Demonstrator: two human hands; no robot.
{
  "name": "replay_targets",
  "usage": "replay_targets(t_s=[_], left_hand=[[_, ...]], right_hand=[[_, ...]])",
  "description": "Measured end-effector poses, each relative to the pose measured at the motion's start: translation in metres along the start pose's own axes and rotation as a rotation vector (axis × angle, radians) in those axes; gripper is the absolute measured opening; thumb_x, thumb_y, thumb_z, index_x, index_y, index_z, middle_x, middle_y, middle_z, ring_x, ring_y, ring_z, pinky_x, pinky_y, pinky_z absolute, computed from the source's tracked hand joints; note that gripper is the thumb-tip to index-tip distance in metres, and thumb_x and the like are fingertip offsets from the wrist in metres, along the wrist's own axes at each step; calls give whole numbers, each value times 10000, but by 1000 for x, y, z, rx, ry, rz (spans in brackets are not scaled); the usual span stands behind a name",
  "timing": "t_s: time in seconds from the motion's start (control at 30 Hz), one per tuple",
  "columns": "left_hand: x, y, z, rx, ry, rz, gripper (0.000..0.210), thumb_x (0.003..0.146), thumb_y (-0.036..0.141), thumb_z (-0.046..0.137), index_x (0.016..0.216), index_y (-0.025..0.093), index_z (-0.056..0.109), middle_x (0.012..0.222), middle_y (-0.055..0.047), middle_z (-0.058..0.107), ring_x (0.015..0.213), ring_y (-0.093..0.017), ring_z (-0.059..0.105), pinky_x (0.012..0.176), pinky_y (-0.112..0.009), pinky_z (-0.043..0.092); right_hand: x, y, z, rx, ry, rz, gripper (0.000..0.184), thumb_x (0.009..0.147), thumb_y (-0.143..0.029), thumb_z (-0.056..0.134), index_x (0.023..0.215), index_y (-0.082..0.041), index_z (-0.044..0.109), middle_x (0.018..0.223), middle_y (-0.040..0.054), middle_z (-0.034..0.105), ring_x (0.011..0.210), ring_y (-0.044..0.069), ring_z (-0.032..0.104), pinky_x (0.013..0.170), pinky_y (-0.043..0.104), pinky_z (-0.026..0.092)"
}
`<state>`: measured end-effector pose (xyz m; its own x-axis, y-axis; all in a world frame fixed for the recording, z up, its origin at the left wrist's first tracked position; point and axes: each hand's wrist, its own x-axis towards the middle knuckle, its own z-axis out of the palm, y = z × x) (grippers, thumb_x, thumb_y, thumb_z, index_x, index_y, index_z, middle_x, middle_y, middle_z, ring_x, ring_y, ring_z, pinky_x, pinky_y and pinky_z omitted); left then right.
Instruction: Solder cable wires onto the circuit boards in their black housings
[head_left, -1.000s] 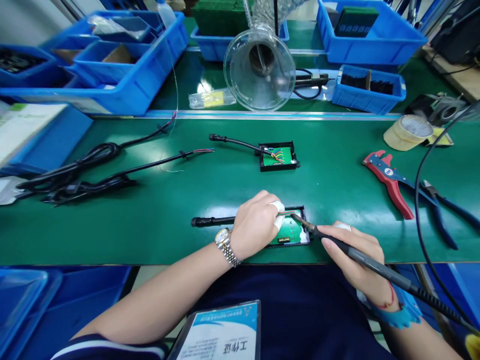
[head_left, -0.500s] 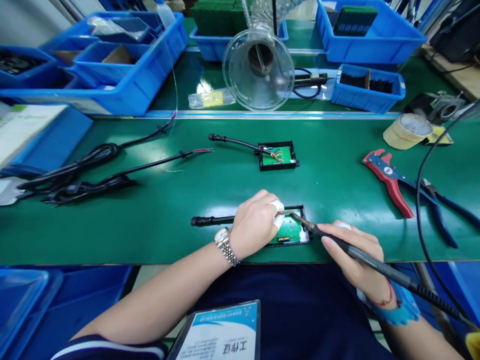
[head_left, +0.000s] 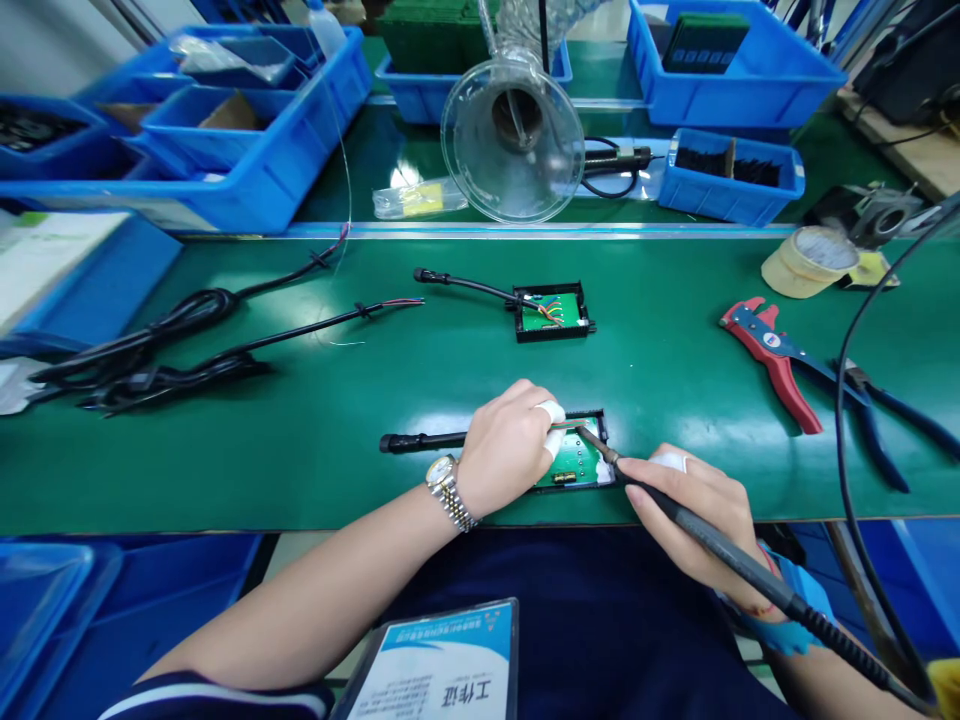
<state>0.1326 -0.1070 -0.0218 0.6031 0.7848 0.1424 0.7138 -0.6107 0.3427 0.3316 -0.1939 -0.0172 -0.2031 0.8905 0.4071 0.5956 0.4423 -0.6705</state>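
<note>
A: Start big: what is everything resting on?

B: A green bench [head_left: 660, 400], with a large blue bin [head_left: 270, 190] at its far left and a clear fume-extraction funnel [head_left: 480, 160] facing the work from the far side

A: And the two hands?

B: The left hand [head_left: 502, 440] is palm down, its fingers drawn into a narrow pinch. The right hand [head_left: 716, 490] is closed around the handle of a soldering iron [head_left: 750, 565], much as one holds a pen

A: Where is the piece they are working on?

B: At the near edge of the bench, between the hands: an open black enclosure [head_left: 585, 413] with a black cable [head_left: 420, 441] lying off to its left. A second wired enclosure [head_left: 553, 337] sits farther back, well apart from the hands

A: What is inside the near one?

B: A green circuit board [head_left: 551, 465], partly hidden by the left hand. The pinch is on thin wires [head_left: 571, 425], seemingly red and green, which run over the board, and the iron's tip [head_left: 587, 435] is right by their ends. Smallest of all, a cylindrical component [head_left: 564, 478] lies near the lower edge

A: So which step is this?

B: I judge it to be soldering a wire end to the board, though I cannot tell whether the tip touches the joint. The next move calls for a motionless pinch, brief heat, then lifting the tip clear without dragging the wire
</note>
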Motion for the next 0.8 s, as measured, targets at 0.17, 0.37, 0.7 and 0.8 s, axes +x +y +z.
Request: replay_targets(t_s=[0.17, 0.37, 0.7, 0.8], left_hand=[[0, 1, -1, 2, 0, 2, 99, 747, 114, 556, 763, 166, 639, 829, -17, 656, 825, -191, 536, 635, -291, 448], [0, 1, -2, 5, -3, -2, 104, 736, 99, 558, 755, 165, 636, 829, -15, 656, 825, -189, 536, 635, -289, 449], [0, 0, 0, 9, 8, 7, 105, 741, 110, 555, 766, 170, 637, 837, -16, 655, 831, -190, 536, 632, -296, 452], [0, 1, -2, 14, -8, 0, 113, 718, 87, 563, 752, 165, 637, 842, -15, 655, 835, -192, 537, 628, -297, 454]], right_hand=[[1, -1, -5, -30, 27, 68, 216, 789, -138, 569, 988, -193, 633, 796, 33, 643, 688, 139, 604, 644, 262, 488], [3, 1, -2, -9, 15, 89, 203, 798, -147, 565, 983, -193, 634, 803, 33, 649, 702, 139, 607, 636, 257, 487], [4, -4, -9, -43, 32, 12, 221, 784, -121, 560, 977, -202, 631, 763, 40, 635, 672, 148, 605, 608, 272, 497], [3, -5, -12, -44, 45, 57, 218, 780, -124, 576, 973, -209, 631, 775, 33, 639, 691, 148, 611, 627, 269, 496]])
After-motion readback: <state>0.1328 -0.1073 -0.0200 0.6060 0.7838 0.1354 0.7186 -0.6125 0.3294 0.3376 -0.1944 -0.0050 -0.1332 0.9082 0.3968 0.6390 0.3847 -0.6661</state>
